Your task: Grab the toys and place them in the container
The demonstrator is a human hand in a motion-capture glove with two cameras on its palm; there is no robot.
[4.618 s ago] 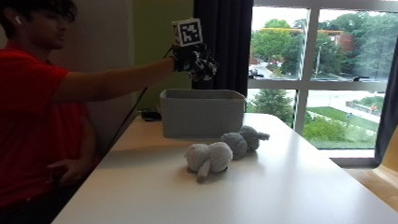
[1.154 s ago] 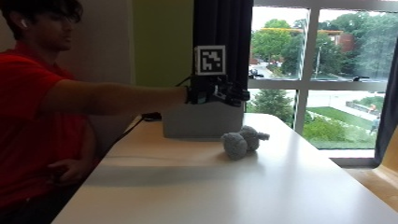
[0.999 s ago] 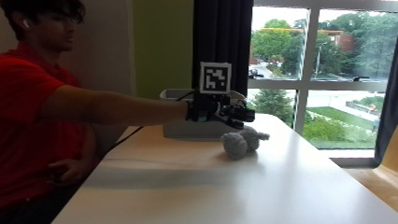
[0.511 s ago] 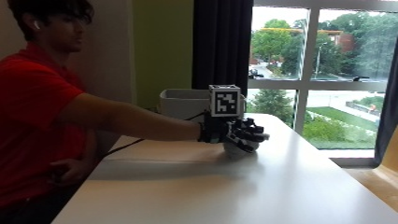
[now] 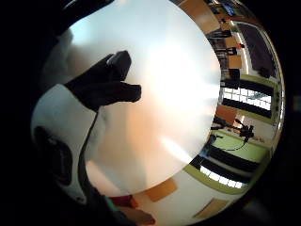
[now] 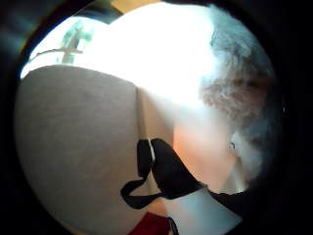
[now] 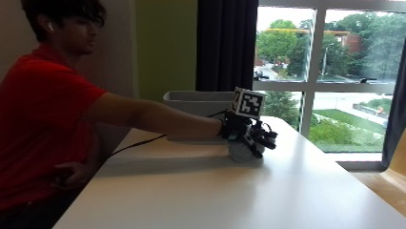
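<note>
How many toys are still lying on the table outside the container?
1. A grey plush toy sits on the white table in front of the grey container, under the gloved right hand. Any toys inside the container are hidden.

Daylight enters through the window (image 7: 329,81), backlighting the scene. Glare washes out the white surface (image 7: 222,191) in both palm views. Soft shadow lies beneath the outstretched arm.
</note>
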